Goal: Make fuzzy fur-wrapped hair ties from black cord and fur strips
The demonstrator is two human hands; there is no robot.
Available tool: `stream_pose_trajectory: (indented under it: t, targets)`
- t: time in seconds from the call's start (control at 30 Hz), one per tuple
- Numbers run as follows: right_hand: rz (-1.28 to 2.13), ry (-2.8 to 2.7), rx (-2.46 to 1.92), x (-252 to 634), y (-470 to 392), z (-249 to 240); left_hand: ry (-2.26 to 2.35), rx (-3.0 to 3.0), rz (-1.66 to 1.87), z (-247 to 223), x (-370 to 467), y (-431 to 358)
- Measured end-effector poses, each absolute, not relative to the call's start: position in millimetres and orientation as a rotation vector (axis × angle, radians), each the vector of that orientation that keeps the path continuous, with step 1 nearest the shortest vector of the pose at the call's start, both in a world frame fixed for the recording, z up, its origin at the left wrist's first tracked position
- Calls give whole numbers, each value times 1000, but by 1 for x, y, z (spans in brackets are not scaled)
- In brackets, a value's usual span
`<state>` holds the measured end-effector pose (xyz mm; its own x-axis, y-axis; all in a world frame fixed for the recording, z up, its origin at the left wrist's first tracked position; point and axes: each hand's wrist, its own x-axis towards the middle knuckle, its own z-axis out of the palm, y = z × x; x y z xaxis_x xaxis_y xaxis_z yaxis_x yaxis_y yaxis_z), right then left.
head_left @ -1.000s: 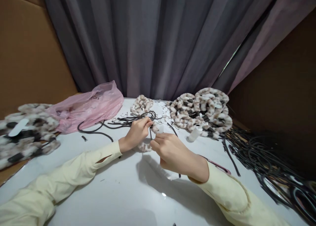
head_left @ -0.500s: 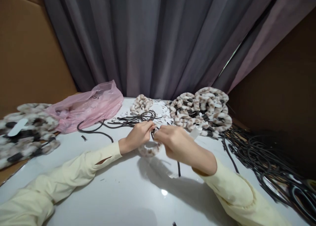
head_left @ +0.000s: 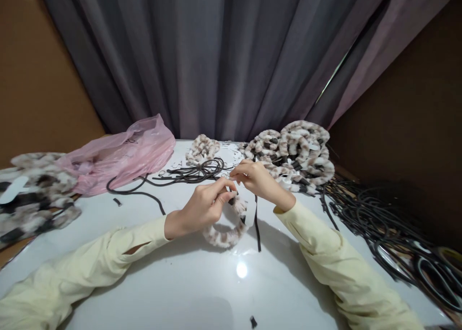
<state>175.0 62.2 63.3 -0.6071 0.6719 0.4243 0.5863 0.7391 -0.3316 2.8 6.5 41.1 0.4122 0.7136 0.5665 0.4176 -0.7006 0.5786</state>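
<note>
A fluffy white-and-brown ring [head_left: 224, 237] with black bands hangs from my left hand [head_left: 205, 206], whose thumb and fingers pinch it at its upper end. A white tag [head_left: 250, 211] sticks out at the ring's right side. Just above and to the right, my right hand [head_left: 257, 177] has its fingertips closed together close to my left fingertips. What lies between those right fingertips is too small to make out. A black cord piece [head_left: 257, 226] lies on the white table [head_left: 173, 282] behind the ring.
A pink plastic bag [head_left: 144, 149] and fluffy rings [head_left: 39, 200] lie left. Black cords [head_left: 195, 173] and another fluffy ring [head_left: 204, 148] are at the back. More rings [head_left: 306, 142] are piled back right, beside tangled black cords [head_left: 375, 224]. A black scrap [head_left: 253, 322] lies in front.
My right hand has moved away from me and slightly right, off the ring. My left hand still grips the ring, which now shows more fully with its tag. The view has shifted slightly.
</note>
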Motion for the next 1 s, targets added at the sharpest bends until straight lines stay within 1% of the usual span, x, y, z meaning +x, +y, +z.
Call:
stream_pose_trajectory:
  t: [0.17,0.23,0.33,0.4,0.5,0.6,0.7,0.77,0.83,0.9,1.0]
  targets:
    - [243,-2399,-1002,171,71,43,1027,2245,1115,34,3,18]
    - [162,-2352,-1049,170,70,41,1138,2090,1083,30,3,29]
    - [-38,-2212,-1134,167,53,53,1254,1755,1074,24,0,46]
    - [-26,-2184,-1200,164,35,67,1256,1521,1073,20,-2,55]
    - [305,-2334,-1353,157,14,76,1214,1327,1077,15,-5,64]
    - [744,-2417,-1402,148,12,64,1192,1279,1074,14,-7,67]
    - [1286,-2075,-1373,137,22,44,1176,1266,1089,16,-8,66]
    - [1488,-1793,-1321,131,28,36,1164,1276,1115,19,-7,64]
    - [1580,-1611,-1259,127,30,33,1164,1359,1159,22,-7,61]
    - [1594,-1559,-1228,127,30,35,1205,1537,1209,23,-6,58]
    - [1432,-1690,-1265,133,31,38,1336,1846,1249,22,-7,57]
